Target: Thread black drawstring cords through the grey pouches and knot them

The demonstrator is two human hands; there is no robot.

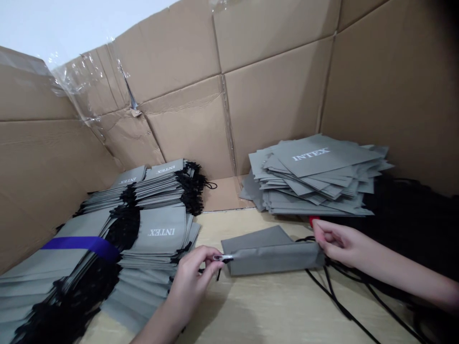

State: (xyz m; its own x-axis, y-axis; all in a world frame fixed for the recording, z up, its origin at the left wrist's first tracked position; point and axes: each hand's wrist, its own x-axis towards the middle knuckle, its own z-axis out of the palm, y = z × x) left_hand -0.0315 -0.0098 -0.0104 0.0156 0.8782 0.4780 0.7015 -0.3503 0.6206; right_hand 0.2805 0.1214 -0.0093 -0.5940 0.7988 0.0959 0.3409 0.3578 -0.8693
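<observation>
The left hand (pixel 193 282) pinches a metal tip (pixel 223 258) at the hem of a gray bag (pixel 268 255) on the desk (pixel 272 306), the right hand (pixel 344 243) pinches the bag's far end, corded bags (pixel 158 234) stand stacked as done, and cordless bags (pixel 315 167) remain piled.

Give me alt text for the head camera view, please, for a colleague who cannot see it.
A person's left hand and right hand grip opposite ends of a folded gray fabric bag on a pale wooden table, with black cords trailing rightward. Stacks of gray INTEX bags sit against cardboard walls.
</observation>
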